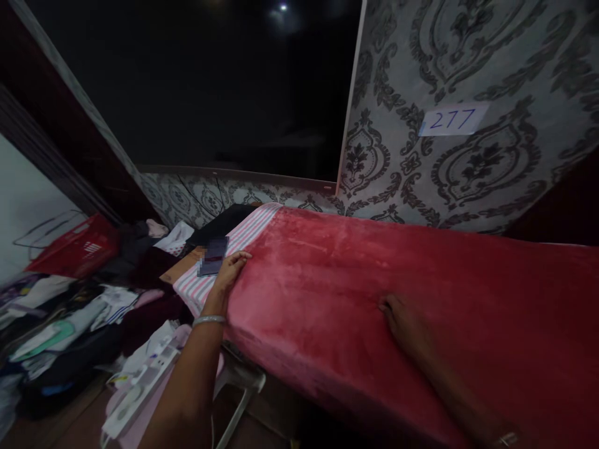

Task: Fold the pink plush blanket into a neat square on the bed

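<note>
A red plush blanket [374, 293] lies spread over a bed or table. My left hand [230, 270] rests on its left edge with fingers stretched out, where the red cloth meets a pink and white striped sheet [243, 240]. A silver bangle sits on that wrist. A dark phone [214, 255] lies just left of the fingers. My right hand [402, 318] lies flat on the middle of the blanket, with its fingers pressed into the cloth.
Heaps of clothes [70, 318] and a red basket [75, 246] fill the floor at left. A white power strip [140, 386] lies near my left arm. Patterned wallpaper with a label reading 277 [453, 118] and a dark window [210, 87] stand behind.
</note>
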Demonstrator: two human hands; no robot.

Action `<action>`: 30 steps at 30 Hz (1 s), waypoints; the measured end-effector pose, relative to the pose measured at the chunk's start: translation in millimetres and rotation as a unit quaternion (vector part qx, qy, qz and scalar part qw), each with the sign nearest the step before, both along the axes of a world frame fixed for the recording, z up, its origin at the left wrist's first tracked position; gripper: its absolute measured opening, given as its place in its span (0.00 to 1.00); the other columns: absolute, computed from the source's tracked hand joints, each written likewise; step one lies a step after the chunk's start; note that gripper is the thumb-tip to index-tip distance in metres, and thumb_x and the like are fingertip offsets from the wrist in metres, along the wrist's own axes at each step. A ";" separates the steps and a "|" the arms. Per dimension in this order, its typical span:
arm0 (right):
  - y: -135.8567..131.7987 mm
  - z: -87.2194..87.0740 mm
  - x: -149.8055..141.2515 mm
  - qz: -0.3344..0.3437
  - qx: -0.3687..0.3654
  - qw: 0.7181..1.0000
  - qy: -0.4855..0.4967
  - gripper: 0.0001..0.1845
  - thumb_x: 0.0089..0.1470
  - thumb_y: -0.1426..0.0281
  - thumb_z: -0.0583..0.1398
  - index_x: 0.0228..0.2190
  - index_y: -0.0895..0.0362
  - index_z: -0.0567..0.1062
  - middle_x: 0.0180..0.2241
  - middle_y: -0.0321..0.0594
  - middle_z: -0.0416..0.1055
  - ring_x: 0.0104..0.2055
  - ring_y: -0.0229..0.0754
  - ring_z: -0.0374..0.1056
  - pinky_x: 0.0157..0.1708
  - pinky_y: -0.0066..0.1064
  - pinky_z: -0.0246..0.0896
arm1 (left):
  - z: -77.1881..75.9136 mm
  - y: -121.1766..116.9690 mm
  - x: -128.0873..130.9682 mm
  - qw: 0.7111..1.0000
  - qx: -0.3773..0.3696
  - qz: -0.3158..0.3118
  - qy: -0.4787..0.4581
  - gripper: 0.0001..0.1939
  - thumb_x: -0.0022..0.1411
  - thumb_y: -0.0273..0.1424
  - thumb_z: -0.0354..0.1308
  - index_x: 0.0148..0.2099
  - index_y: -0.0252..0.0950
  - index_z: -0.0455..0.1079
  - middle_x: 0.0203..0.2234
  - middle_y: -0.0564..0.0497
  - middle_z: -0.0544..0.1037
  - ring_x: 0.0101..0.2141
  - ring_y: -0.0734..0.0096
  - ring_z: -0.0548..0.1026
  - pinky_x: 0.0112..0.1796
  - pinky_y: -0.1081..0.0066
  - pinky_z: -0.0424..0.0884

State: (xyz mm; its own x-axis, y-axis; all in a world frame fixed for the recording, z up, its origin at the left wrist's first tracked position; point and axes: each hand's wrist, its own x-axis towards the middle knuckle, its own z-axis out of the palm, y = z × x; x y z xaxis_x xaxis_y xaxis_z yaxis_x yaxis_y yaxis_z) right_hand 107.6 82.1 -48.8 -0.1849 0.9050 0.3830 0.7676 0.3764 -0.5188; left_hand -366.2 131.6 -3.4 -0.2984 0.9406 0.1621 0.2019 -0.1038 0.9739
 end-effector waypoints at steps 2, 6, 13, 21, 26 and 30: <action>1.0 -4.2 0.0 -0.018 0.005 1.000 0.011 0.15 0.60 0.65 0.49 0.27 0.52 0.71 0.29 0.42 0.72 0.33 0.47 0.67 0.34 0.37 0.61 | 0.1 0.2 0.8 1.000 -0.001 -0.001 0.022 0.13 0.45 0.39 0.61 0.32 0.37 0.77 0.27 0.52 0.76 0.28 0.68 0.69 0.31 0.70 0.64; 5.5 -14.3 1.1 -0.036 0.022 0.999 0.022 0.17 0.62 0.63 0.48 0.26 0.52 0.71 0.28 0.41 0.72 0.31 0.46 0.66 0.34 0.37 0.61 | 2.1 -0.2 3.1 0.998 -0.005 -0.010 0.064 0.12 0.46 0.36 0.60 0.33 0.38 0.79 0.34 0.49 0.81 0.38 0.60 0.74 0.38 0.68 0.68; 11.0 -19.2 1.3 0.004 0.056 0.998 0.014 0.19 0.63 0.64 0.47 0.37 0.53 0.77 0.37 0.45 0.77 0.40 0.49 0.71 0.42 0.42 0.65 | 27.5 -4.0 -4.4 0.990 -0.051 -0.080 0.106 0.16 0.39 0.29 0.62 0.35 0.37 0.79 0.37 0.47 0.82 0.34 0.62 0.76 0.34 0.68 0.70; 12.6 -7.7 1.8 0.010 0.061 0.998 0.007 0.21 0.62 0.67 0.46 0.34 0.55 0.78 0.37 0.48 0.77 0.40 0.50 0.72 0.42 0.42 0.67 | 58.0 -6.1 -9.7 0.984 -0.060 -0.086 0.141 0.22 0.35 0.21 0.58 0.36 0.38 0.80 0.32 0.48 0.81 0.34 0.60 0.76 0.38 0.66 0.72; 13.2 18.3 6.7 0.046 0.083 0.995 0.026 0.18 0.62 0.68 0.47 0.32 0.53 0.76 0.34 0.46 0.76 0.38 0.49 0.71 0.41 0.40 0.66 | 72.4 -9.8 -10.6 0.986 -0.048 -0.075 0.142 0.21 0.38 0.21 0.60 0.38 0.37 0.80 0.28 0.49 0.79 0.33 0.60 0.76 0.37 0.67 0.72; 15.3 31.1 12.3 0.050 0.099 0.993 0.028 0.16 0.61 0.70 0.49 0.30 0.53 0.76 0.33 0.45 0.76 0.38 0.48 0.70 0.42 0.39 0.64 | 82.4 -14.6 -12.2 0.988 -0.022 -0.059 0.141 0.15 0.38 0.22 0.62 0.33 0.37 0.79 0.25 0.51 0.77 0.31 0.62 0.74 0.34 0.69 0.71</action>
